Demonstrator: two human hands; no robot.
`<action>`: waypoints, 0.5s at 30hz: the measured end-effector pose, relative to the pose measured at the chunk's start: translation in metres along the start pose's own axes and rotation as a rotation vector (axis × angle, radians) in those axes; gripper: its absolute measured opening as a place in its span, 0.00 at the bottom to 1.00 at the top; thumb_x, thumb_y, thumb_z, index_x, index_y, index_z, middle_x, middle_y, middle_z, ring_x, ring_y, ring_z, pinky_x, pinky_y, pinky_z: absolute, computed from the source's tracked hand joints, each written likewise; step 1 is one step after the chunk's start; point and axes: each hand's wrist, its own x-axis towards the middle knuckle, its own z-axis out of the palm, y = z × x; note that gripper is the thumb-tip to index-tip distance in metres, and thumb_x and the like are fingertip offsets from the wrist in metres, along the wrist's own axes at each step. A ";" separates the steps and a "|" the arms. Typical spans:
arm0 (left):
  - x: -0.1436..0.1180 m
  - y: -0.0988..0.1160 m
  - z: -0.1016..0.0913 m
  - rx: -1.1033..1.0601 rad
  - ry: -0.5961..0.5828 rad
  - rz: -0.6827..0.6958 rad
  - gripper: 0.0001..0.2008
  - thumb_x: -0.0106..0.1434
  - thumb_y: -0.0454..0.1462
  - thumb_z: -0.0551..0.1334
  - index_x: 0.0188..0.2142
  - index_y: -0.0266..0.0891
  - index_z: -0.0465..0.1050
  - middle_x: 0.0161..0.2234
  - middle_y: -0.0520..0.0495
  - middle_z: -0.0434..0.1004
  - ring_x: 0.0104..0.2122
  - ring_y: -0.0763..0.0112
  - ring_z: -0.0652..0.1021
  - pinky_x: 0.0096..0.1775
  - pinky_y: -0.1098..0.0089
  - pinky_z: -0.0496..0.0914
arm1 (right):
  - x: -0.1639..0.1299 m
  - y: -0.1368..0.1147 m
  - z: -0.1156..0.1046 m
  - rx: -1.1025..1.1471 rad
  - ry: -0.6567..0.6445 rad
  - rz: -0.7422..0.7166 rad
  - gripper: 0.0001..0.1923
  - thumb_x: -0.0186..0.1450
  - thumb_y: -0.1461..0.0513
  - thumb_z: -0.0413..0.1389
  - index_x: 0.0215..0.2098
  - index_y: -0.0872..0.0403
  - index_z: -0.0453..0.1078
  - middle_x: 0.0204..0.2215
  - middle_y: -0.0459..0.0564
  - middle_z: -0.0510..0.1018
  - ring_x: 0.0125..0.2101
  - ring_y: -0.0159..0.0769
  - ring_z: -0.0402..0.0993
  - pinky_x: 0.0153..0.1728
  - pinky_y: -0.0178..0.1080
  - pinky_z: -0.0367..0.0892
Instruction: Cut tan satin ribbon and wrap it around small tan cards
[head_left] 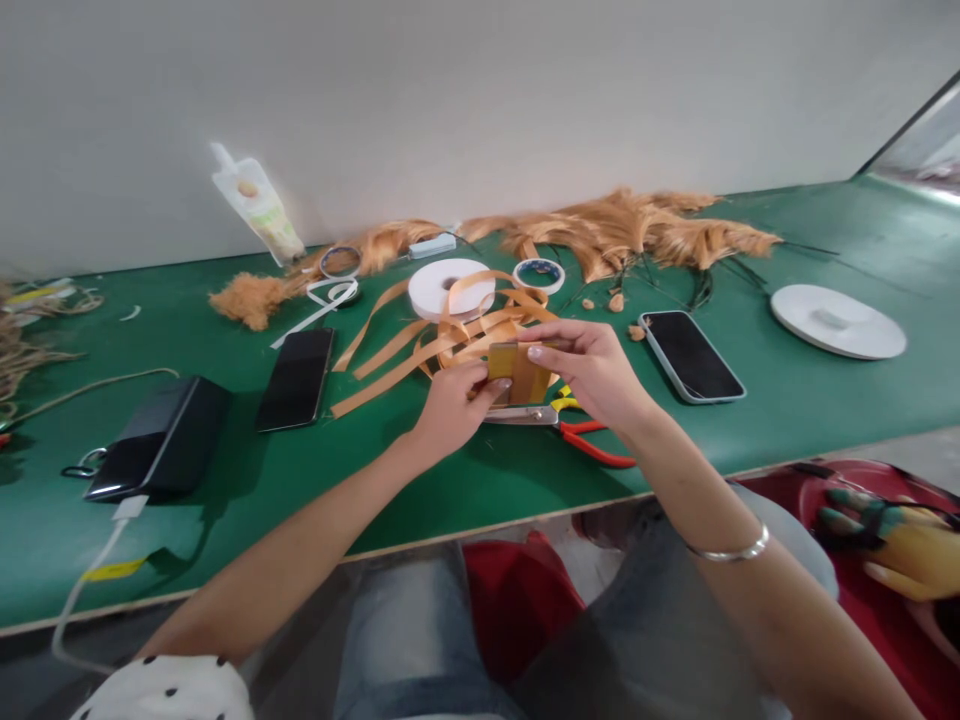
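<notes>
Both hands meet over the green table [787, 400]. My left hand [450, 405] pinches the lower left side of a folded piece of tan ribbon [517, 372]. My right hand [589, 365] grips the same ribbon piece from the top and right. Loose tan ribbon strips [420, 345] trail away from it toward a white tape roll [450, 288]. Red-handled scissors [577, 432] lie on the table just under my hands.
Two phones [296, 378] [690, 355] lie flat left and right of my hands. A black power bank [161, 440] with a white cable sits at left. Orange fibre bundles [637, 232] line the wall. A white disc [836, 320] rests at right. A small tape ring [538, 273] sits beyond the ribbon.
</notes>
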 end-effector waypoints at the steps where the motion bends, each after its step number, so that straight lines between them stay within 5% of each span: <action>1: 0.000 0.000 0.000 -0.002 -0.012 -0.014 0.15 0.60 0.38 0.56 0.19 0.37 0.61 0.18 0.53 0.63 0.21 0.76 0.64 0.24 0.73 0.58 | 0.000 0.001 0.000 -0.013 0.008 -0.005 0.09 0.50 0.61 0.67 0.32 0.51 0.79 0.32 0.46 0.82 0.36 0.35 0.77 0.42 0.40 0.69; 6: -0.001 -0.001 0.000 0.003 -0.061 -0.037 0.17 0.61 0.39 0.56 0.18 0.38 0.56 0.17 0.55 0.58 0.19 0.77 0.62 0.23 0.73 0.55 | 0.000 0.001 0.003 -0.088 0.074 -0.030 0.08 0.50 0.62 0.66 0.31 0.52 0.79 0.29 0.46 0.81 0.31 0.32 0.75 0.36 0.37 0.70; 9: -0.004 -0.003 0.003 -0.052 -0.004 -0.011 0.12 0.66 0.39 0.52 0.26 0.38 0.62 0.18 0.55 0.59 0.19 0.77 0.63 0.23 0.74 0.58 | 0.001 0.001 0.004 -0.027 0.117 -0.016 0.09 0.49 0.62 0.67 0.29 0.52 0.78 0.29 0.45 0.80 0.30 0.30 0.74 0.34 0.35 0.69; 12: -0.006 -0.008 0.006 -0.109 0.120 0.115 0.12 0.68 0.34 0.48 0.49 0.39 0.62 0.32 0.49 0.71 0.27 0.75 0.71 0.30 0.73 0.67 | 0.001 0.000 0.005 0.070 0.169 0.060 0.10 0.46 0.62 0.68 0.28 0.53 0.78 0.28 0.44 0.80 0.28 0.29 0.73 0.31 0.34 0.68; 15: -0.006 -0.015 0.009 0.047 0.175 0.326 0.19 0.65 0.27 0.48 0.52 0.43 0.64 0.46 0.44 0.69 0.39 0.72 0.74 0.40 0.69 0.71 | 0.002 -0.002 0.006 0.126 0.206 0.133 0.10 0.46 0.62 0.68 0.28 0.53 0.77 0.26 0.44 0.79 0.26 0.28 0.72 0.28 0.34 0.66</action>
